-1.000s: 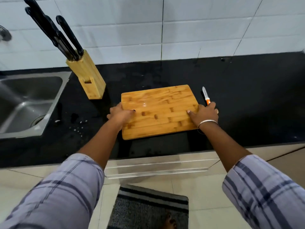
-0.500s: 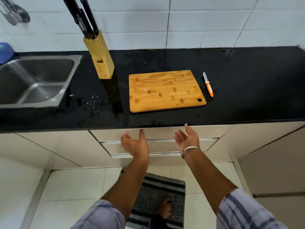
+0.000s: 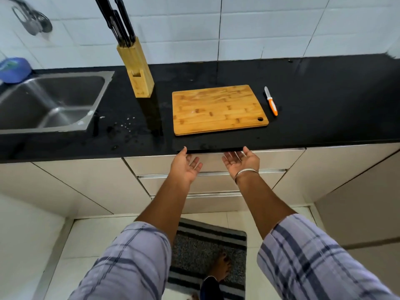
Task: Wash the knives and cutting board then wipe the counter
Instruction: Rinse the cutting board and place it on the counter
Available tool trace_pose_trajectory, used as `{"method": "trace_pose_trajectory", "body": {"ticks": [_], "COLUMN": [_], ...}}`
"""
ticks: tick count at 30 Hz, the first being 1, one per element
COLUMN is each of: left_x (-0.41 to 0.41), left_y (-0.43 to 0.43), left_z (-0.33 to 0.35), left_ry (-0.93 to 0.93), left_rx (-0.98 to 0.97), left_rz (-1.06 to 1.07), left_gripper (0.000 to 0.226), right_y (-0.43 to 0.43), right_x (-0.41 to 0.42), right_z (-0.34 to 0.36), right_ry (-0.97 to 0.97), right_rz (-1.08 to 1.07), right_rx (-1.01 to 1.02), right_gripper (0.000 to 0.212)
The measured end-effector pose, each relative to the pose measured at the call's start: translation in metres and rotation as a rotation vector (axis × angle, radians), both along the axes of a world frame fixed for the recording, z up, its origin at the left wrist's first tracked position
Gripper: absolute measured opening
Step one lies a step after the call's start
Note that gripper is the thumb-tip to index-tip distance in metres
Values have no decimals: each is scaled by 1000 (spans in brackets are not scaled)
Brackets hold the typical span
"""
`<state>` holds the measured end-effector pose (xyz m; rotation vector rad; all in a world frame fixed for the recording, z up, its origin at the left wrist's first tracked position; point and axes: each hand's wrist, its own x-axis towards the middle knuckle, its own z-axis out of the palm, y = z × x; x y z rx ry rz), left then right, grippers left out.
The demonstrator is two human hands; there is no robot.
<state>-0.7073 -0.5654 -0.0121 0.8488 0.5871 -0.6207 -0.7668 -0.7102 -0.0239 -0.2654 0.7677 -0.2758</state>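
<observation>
Cutting board (image 3: 218,109): bamboo, flat on the black counter (image 3: 324,94), hang-hole at its near right corner, surface looks dry; likely set out to be carried to the wash. Paring knife (image 3: 271,101): orange handle, at 3 o'clock of the board, just beside it, not touching. Knife block (image 3: 138,70): at 10 o'clock, black handles upright. Sink (image 3: 52,100): far 9 o'clock, water streaming in. Left hand (image 3: 186,167) and right hand (image 3: 241,162): at 6 o'clock, below the counter edge, palms up, fingers spread, holding nothing.

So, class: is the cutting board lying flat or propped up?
Flat. The cutting board lies face up on the black counter, untouched.
</observation>
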Motion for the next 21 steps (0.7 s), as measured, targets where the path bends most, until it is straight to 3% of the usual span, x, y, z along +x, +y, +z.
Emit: {"method": "trace_pose_trajectory", "body": {"ticks": [5,9,12,14,16,18,19,21], "left_x": [-2,-21,-42,-61,-87,-110,-115,-113], "left_y": [-2,3,11,15,19,26,29,34], "left_z": [10,8,12,9,3,-12,-20,-29], "left_ry": [10,40,38,-18,-326,-856,-1057,-1206], "left_rx": [-48,31,287,635,1084,1426,1537,1618], "left_rz": [23,9,-17,22,28,-141,-276,-531], "left_gripper": [39,38,43,65,87,89,83,66], "right_y": [-7,1,13,22,30,30,29,28], "right_x": [-2,-21,-47,-71,-97,-118,-127,-135], "right_z": [4,2,-1,-2,-4,-11,-12,-16], "right_ry": [-24,46,130,263,549,859,872,792], "right_rz": [11,56,78,91,115,44,35,157], "right_rx": [-36,-59,-80,-180,-406,-884,-1200,-1763], "right_gripper": [26,28,25,14,21,37,37,30]}}
